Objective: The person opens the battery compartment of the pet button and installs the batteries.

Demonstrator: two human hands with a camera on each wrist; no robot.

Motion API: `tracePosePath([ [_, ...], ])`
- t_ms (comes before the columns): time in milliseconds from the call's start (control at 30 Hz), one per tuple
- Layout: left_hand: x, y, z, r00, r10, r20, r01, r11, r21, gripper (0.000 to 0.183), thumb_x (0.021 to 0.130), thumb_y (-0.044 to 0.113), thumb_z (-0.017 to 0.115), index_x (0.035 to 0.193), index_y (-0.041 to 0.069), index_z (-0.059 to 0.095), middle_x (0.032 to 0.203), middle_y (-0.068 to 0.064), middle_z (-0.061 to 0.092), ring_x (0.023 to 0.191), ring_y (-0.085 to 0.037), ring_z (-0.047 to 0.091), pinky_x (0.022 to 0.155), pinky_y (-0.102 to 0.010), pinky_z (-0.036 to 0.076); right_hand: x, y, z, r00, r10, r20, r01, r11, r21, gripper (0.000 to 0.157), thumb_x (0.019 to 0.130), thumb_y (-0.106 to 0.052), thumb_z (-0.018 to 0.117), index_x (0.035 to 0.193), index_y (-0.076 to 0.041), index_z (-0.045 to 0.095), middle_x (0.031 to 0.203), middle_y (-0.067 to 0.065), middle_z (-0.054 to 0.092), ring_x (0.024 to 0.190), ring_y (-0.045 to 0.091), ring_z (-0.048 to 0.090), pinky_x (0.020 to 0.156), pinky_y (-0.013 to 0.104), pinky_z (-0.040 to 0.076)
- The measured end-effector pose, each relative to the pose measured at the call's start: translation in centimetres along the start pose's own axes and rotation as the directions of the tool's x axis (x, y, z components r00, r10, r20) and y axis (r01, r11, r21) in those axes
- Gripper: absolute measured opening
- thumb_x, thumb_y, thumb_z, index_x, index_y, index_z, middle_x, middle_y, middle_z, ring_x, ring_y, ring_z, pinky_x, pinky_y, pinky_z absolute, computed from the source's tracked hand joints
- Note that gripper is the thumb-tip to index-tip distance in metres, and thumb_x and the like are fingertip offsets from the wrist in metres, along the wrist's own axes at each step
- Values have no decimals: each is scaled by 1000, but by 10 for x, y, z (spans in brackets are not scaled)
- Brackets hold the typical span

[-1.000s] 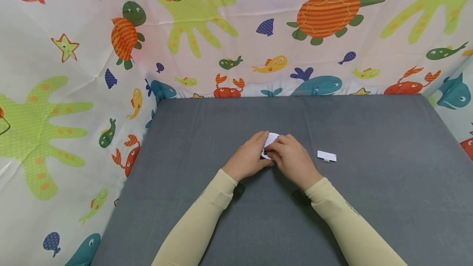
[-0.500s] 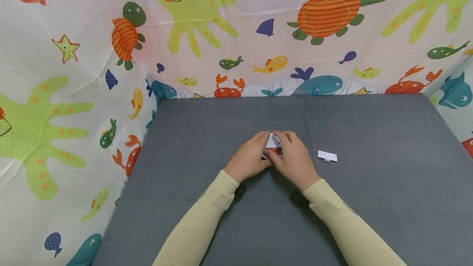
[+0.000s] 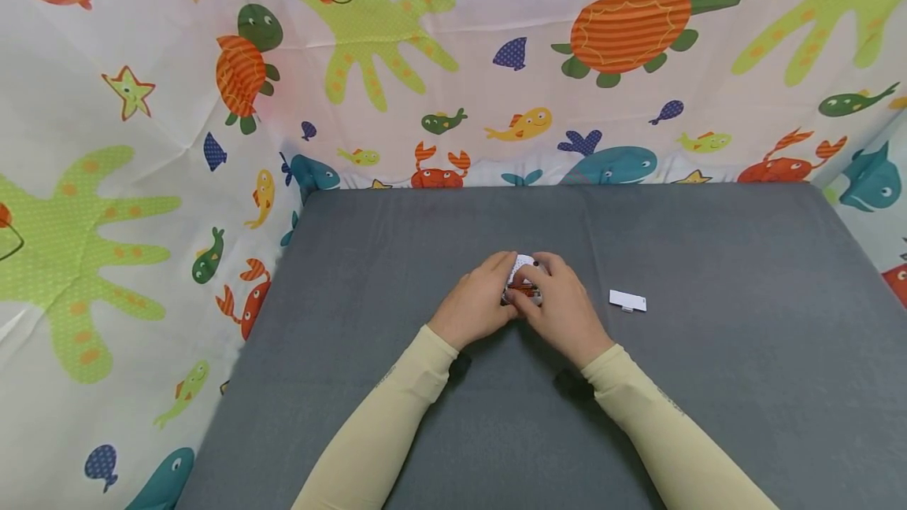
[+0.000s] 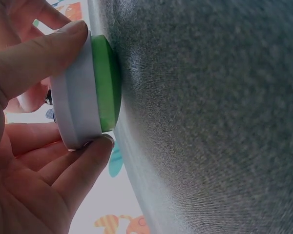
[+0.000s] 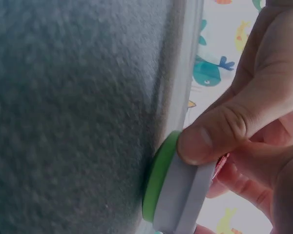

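A round white device (image 3: pixel 523 261) with a dotted back is held between both hands near the table's middle. Its green domed side (image 4: pixel 106 83) faces down, close over the grey cloth. My left hand (image 3: pixel 476 299) grips the rim, thumb on one side and fingers on the other. On the opposite side my right hand (image 3: pixel 564 305) holds the rim, its thumb (image 5: pixel 198 144) against the white edge and index finger bent over the back. Reddish-orange batteries (image 3: pixel 526 288) show in the open compartment, partly hidden by fingers. To the right lies a white battery cover (image 3: pixel 627 301) with a small tab.
Grey cloth (image 3: pixel 397 242) covers the table. White curtains printed with sea animals, such as an orange turtle (image 3: pixel 631 28), stand behind the table and along its left and right sides.
The right fingers have come away from inside the compartment to the rim, and the batteries have come into view. Lately the right index finger has bent over the back. The left hand stays put.
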State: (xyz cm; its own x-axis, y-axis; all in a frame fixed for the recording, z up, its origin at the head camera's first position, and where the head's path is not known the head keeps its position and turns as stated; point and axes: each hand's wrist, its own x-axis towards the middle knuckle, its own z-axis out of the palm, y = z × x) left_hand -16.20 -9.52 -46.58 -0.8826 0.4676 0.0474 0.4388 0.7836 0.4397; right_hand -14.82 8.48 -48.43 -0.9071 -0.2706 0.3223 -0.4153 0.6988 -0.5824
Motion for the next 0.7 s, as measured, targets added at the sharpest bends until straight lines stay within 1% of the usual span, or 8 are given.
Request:
tracePosePath([
  [100, 0, 0, 0, 1000, 5, -6, -5, 1000, 6, 80, 96, 23, 83, 163, 4, 44, 163, -10, 53, 134, -24, 65, 114, -40, 56, -1, -1, 2, 1000, 1, -11, -1, 1000, 7, 12, 99, -26, 81, 100, -16, 75, 143, 31, 61, 134, 51, 60, 105, 70, 52],
  [167, -1, 0, 0, 1000, 8, -7, -8, 1000, 5, 80, 96, 23, 84, 163, 4, 44, 163, -10, 53, 135, -24, 65, 114, -41, 56, -1, -2, 2, 1000, 16, -14, -16, 1000, 8, 12, 99, -26, 81, 99, -15, 75, 143, 30, 61, 135, 50, 60, 106, 71, 52],
  [333, 0, 1, 1, 1000, 9, -6, -9, 1000, 15, 80, 94, 24, 85, 162, 5, 46, 162, -10, 54, 135, -24, 66, 114, -41, 56, -1, -4, 1, 998, 58, -6, -58, 998, 10, 10, 98, -23, 82, 98, -15, 75, 144, 28, 61, 133, 49, 60, 103, 69, 53],
  [500, 1, 4, 0, 999, 32, -18, -31, 999, 36, 78, 94, 26, 87, 160, 7, 49, 158, -8, 57, 131, -22, 68, 110, -40, 59, 1, -5, -2, 994, 105, -19, -104, 993, 62, 16, 94, -18, 84, 96, -13, 70, 137, 22, 63, 125, 43, 62, 95, 60, 54],
  [600, 1, 6, 0, 999, 35, -26, -35, 999, 23, 80, 93, 25, 88, 160, 6, 49, 158, -9, 58, 130, -22, 69, 109, -39, 59, 2, -5, -3, 991, 127, -33, -123, 988, 93, 20, 91, -14, 86, 94, -11, 66, 133, 19, 62, 120, 40, 60, 91, 54, 50],
  [700, 1, 8, 0, 999, 22, -32, -22, 1000, 6, 84, 92, 25, 89, 162, 4, 47, 159, -10, 57, 132, -24, 68, 111, -39, 58, 3, -4, -3, 990, 135, -44, -130, 986, 108, 22, 90, -11, 86, 91, -10, 63, 133, 19, 61, 120, 40, 58, 89, 50, 46],
])
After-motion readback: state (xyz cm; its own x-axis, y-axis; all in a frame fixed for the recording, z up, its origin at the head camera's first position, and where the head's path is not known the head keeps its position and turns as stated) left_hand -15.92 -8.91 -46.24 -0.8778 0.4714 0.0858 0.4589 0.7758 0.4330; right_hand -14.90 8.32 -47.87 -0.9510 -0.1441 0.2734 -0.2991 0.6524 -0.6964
